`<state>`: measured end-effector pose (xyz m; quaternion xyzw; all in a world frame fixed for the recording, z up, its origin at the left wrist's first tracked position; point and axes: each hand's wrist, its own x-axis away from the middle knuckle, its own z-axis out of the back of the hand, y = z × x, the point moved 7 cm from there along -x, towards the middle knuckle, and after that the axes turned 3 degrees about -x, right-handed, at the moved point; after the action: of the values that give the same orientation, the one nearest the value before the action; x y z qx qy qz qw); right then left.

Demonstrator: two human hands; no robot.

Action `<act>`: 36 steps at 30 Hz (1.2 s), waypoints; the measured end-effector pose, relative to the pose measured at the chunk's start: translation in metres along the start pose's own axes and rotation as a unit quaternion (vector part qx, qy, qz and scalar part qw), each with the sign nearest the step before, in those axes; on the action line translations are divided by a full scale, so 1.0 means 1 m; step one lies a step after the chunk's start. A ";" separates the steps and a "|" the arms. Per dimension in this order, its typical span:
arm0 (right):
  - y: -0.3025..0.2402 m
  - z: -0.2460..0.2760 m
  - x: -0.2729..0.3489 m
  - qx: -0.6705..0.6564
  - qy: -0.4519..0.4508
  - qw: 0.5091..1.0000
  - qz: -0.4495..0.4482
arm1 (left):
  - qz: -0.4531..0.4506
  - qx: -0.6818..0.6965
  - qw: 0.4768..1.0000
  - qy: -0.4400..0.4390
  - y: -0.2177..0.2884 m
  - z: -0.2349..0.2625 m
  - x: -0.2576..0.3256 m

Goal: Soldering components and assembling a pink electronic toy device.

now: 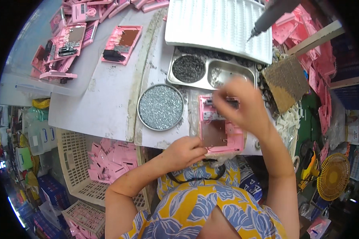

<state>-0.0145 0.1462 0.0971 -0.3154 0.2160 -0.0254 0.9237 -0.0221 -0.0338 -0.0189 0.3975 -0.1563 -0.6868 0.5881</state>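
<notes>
Case point(214, 134) lies open on the table point(95, 99). Left hand point(184, 152): fingers closed on case's near-left corner. Right hand point(244, 106): fingers narrowed above case; contents cannot be told. Dish point(160, 129): left of case. Steel tray point(237, 71): beyond case.

pale, scuffed desk point(95, 103). on it: round dish point(160, 129), steel tray point(207, 73), pink case point(128, 38) farther left, second case point(214, 134) at near edge.

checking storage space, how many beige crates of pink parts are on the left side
2: a large crate just below the table in the picture, and a smaller crate below that, near the bottom edge. More may be hidden under the table.
</notes>
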 end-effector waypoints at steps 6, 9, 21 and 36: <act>0.118 0.000 -0.222 0.184 0.215 0.958 0.038 | -0.014 0.032 0.999 -0.019 -0.003 0.000 -0.015; 0.139 -0.020 -0.270 0.298 0.230 0.926 0.021 | -0.005 0.031 0.999 -0.021 -0.001 0.000 -0.012; 0.196 0.011 -0.305 0.097 0.261 0.960 -0.036 | 0.001 0.043 0.999 -0.027 -0.002 0.000 -0.013; 0.031 0.002 0.153 -0.058 0.025 0.973 -0.224 | 0.096 0.042 0.993 -0.051 -0.002 0.004 -0.013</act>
<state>0.1223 0.1440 0.0209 -0.4084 0.1639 -0.2270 0.8688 -0.0262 -0.0222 -0.0131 0.3690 -0.2523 -0.6393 0.6256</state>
